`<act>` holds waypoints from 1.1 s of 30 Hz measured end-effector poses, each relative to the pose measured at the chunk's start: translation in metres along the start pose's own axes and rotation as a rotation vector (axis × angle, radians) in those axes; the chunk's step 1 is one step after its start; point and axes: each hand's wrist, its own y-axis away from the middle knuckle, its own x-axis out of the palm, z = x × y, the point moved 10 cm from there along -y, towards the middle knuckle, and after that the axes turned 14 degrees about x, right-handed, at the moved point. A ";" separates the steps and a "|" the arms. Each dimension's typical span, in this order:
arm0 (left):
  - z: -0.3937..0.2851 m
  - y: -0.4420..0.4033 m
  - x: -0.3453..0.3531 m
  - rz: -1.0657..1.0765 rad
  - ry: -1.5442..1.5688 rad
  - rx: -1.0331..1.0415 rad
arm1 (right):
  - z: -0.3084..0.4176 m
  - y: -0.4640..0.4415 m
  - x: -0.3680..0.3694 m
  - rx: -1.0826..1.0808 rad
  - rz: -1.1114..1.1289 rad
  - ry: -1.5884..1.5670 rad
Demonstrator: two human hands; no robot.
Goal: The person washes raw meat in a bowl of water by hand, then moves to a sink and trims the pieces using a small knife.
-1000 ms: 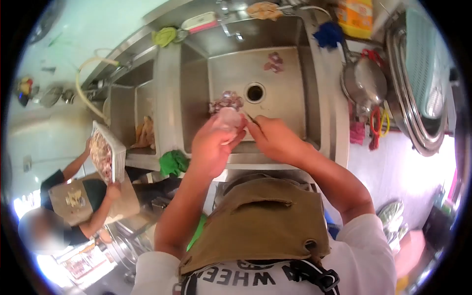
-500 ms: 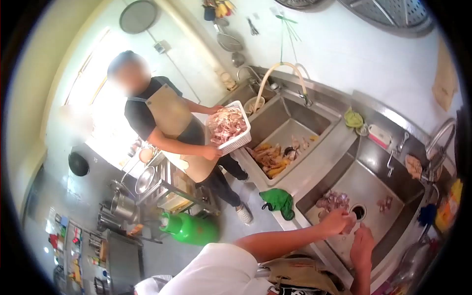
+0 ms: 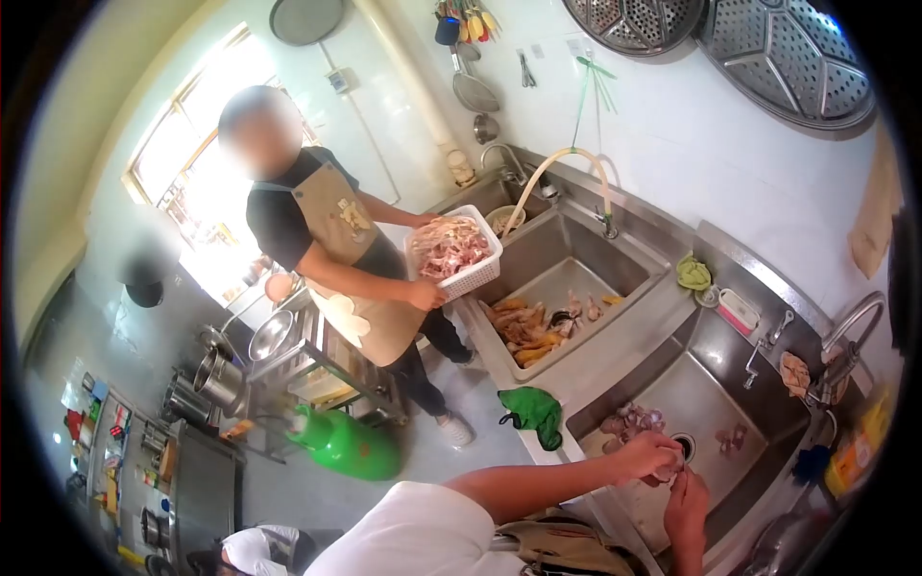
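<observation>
My left hand point(image 3: 648, 457) is closed around a small pinkish-grey piece of meat point(image 3: 669, 472), held above the near sink point(image 3: 663, 384) beside its drain. Close against it, my right hand point(image 3: 686, 509) has its fingers pinched together at the edge of the same piece. What exactly the right fingertips grip is too small to tell. A pile of similar pinkish-grey meat pieces point(image 3: 629, 422) lies in the sink just beyond my left hand. A few more pieces point(image 3: 732, 439) rest on the sink floor right of the drain point(image 3: 684, 444).
A co-worker point(image 3: 331, 230) in an apron holds a white basket point(image 3: 471, 279) of raw meat by the far sink point(image 3: 595, 278), which contains yellowish poultry pieces point(image 3: 523, 326). A green cloth item point(image 3: 531, 417) sits on the sink ledge. A green gas cylinder point(image 3: 346, 444) stands on the floor.
The camera view has shifted and tilted, showing more of the wall strainers. Both hands remain together over the near sink. The co-worker still holds the basket.
</observation>
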 end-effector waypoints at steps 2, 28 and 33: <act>0.003 -0.006 0.003 0.040 0.001 0.041 | 0.012 0.004 -0.004 0.029 0.048 -0.025; -0.020 -0.002 0.034 0.091 -0.268 0.088 | -0.023 0.015 0.000 0.012 0.049 0.452; -0.012 -0.007 0.028 0.092 -0.261 0.092 | -0.031 0.016 0.001 0.033 0.073 0.456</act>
